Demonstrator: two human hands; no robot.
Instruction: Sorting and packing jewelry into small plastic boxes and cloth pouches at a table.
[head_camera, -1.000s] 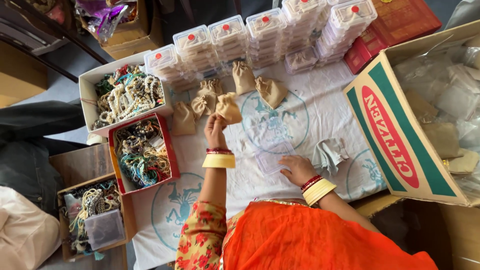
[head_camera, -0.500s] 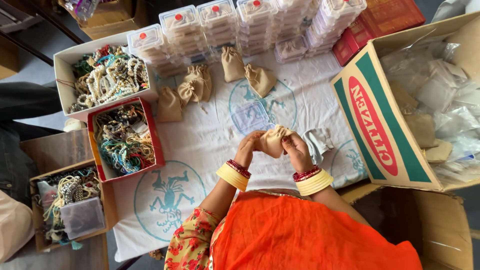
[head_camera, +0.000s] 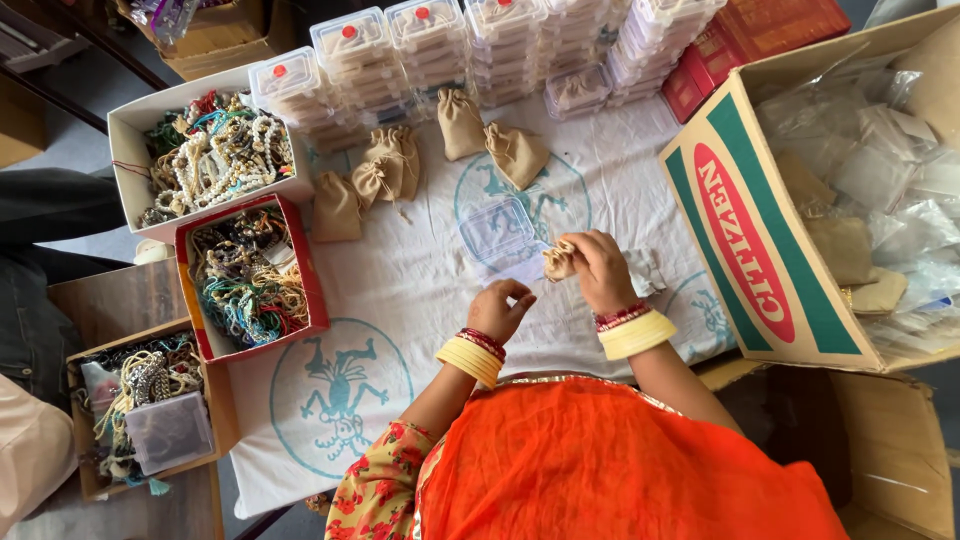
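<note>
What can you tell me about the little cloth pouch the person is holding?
The pouch is small, tan and looks like coarse woven cloth, bunched and crumpled at its mouth. The right hand grips it above the white printed cloth, beside a clear plastic box. The left hand is close by, not touching it. Its contents cannot be seen.

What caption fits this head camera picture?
Right hand holds a small tan pouch above the white cloth, left hand beside.
</note>
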